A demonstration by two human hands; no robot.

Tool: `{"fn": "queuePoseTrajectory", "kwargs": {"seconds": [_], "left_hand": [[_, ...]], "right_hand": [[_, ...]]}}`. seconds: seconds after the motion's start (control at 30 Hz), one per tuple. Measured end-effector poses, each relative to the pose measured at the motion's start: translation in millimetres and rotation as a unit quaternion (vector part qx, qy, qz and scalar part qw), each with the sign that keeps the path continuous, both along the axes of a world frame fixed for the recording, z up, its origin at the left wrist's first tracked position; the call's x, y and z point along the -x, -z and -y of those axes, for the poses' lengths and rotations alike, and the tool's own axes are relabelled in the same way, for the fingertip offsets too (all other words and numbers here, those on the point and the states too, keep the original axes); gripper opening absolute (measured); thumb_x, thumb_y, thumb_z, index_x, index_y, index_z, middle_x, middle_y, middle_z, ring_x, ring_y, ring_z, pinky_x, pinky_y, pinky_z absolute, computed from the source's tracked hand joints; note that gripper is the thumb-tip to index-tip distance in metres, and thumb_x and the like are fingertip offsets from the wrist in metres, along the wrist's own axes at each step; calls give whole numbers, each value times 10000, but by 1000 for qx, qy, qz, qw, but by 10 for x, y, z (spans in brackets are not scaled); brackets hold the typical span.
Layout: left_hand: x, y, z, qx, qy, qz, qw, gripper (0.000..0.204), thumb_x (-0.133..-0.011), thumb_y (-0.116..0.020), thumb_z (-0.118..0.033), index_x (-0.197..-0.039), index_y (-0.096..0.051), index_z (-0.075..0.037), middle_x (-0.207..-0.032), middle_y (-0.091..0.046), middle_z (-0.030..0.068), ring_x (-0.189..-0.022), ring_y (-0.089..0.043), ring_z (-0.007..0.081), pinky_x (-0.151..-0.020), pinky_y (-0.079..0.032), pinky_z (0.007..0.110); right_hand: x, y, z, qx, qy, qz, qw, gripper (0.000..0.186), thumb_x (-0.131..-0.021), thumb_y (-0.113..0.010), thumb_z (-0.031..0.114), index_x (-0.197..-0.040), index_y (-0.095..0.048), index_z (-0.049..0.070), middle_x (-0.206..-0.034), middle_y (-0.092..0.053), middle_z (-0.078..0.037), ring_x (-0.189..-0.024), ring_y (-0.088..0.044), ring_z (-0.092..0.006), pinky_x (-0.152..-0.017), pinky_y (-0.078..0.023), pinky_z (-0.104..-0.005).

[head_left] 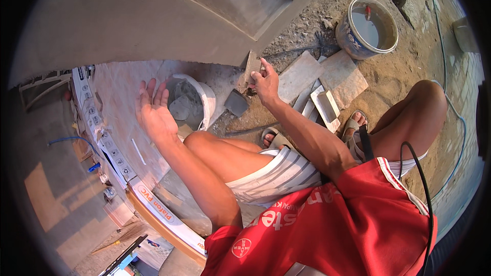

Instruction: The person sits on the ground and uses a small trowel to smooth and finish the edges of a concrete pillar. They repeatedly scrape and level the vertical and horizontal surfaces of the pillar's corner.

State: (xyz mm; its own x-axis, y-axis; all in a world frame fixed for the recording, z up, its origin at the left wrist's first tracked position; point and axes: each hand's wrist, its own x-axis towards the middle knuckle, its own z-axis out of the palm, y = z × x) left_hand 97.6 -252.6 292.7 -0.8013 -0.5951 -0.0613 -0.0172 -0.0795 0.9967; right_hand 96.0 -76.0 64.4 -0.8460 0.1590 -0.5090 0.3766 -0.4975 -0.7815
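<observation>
My right hand (265, 84) grips a small flat rectangular piece (252, 64), brownish grey, at the lower corner of the grey plastered surface (199, 20). My left hand (156, 112) is raised with palm up and fingers apart, holding nothing, beside a white bucket (207, 102) with wet grey mix (181, 105) inside. A dark grey square piece (236, 103) lies on the ground below my right hand. Flat tile pieces (299, 74) and a pale tool with a raised block (326, 106) lie to the right.
A larger bucket of cloudy water (367, 28) stands at the upper right on sandy ground (388, 71). A hose (444, 71) runs along the right. Long white boxes (102, 128) line the left. My bent legs and sandaled feet are below and right of my hands.
</observation>
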Motion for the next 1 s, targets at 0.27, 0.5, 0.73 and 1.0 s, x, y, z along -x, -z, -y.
{"fn": "queuePoseTrajectory", "kwargs": {"seconds": [0.27,0.5,0.73,1.0], "left_hand": [[-8,-16,-10,7,0,4,1000,565,-955,-537,-236,-1365,-336,96,-1252,-485,242,-1079,-545,352,-930,-430,415],[42,-25,-58,8,-2,13,1000,559,-964,-524,-244,-1368,-332,91,-1256,-482,235,-1080,-545,345,-928,-429,410],[10,-17,-41,12,8,20,1000,549,-983,-490,-243,-1384,-306,83,-1250,-481,211,-1075,-540,347,-927,-426,415],[87,34,-33,36,29,59,997,556,-1002,-428,-303,-1428,-276,22,-1345,-408,214,-1188,-445,364,-1034,-360,444]], "right_hand": [[234,0,-276,30,36,-7,999,644,-875,-552,14,-1463,-288,5,-959,-605,-89,-771,-616,-143,-566,-554,-274],[-51,76,-219,23,-42,4,999,643,-873,-566,20,-1460,-305,18,-935,-608,-69,-748,-606,-134,-570,-548,-266],[404,4,-374,12,39,3,999,633,-880,-557,30,-1458,-299,7,-975,-615,-80,-768,-613,-136,-574,-556,-270],[145,171,-533,22,63,19,998,639,-877,-555,6,-1456,-284,-10,-978,-625,-88,-764,-612,-128,-565,-546,-263]]}}
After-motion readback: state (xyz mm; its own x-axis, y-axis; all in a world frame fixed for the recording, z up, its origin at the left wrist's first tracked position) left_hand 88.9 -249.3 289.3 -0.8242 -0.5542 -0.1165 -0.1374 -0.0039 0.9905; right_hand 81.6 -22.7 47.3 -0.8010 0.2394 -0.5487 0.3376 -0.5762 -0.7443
